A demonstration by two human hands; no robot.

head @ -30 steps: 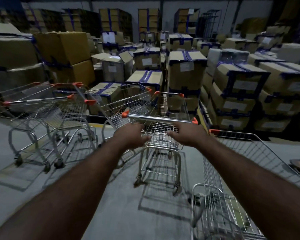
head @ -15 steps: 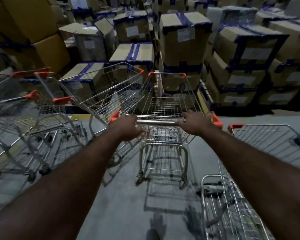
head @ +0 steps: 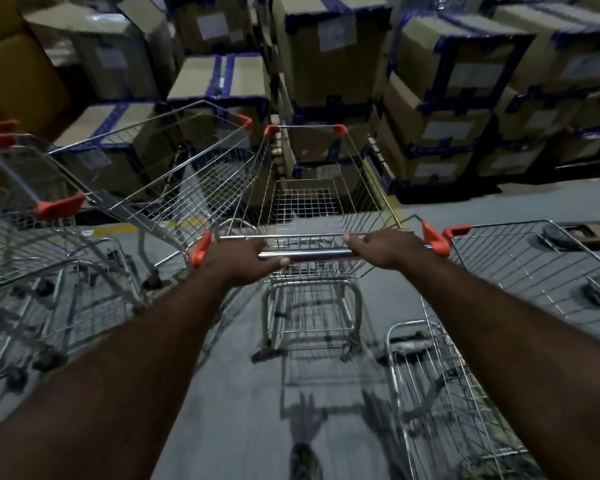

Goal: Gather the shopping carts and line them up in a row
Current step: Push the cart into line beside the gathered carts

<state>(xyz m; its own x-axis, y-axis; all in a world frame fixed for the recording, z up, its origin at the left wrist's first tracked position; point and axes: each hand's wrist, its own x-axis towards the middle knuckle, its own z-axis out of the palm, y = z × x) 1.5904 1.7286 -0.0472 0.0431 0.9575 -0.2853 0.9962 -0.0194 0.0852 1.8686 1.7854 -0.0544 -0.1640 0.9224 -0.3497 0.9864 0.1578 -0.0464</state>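
Observation:
A wire shopping cart (head: 305,206) with orange corner caps stands straight ahead of me. My left hand (head: 243,261) grips the left part of its chrome handle bar (head: 312,255), and my right hand (head: 385,249) grips the right part. Just left of it a second cart (head: 174,181) sits angled, its basket close against the held cart's left side. Further left stands a third cart (head: 32,237). A fourth cart (head: 520,271) is at my right, partly hidden by my right forearm.
Stacked cardboard boxes (head: 329,60) with blue tape form a wall right behind the carts' fronts. A yellow floor line (head: 146,227) runs under the left carts. Grey concrete floor (head: 236,403) lies below me. Dark flat objects (head: 561,235) lie on the floor at far right.
The held cart has rolled forward toward the boxes, and I have come closer with it. Both hands keep their grip on the handle. The box stacks now fill the upper view.

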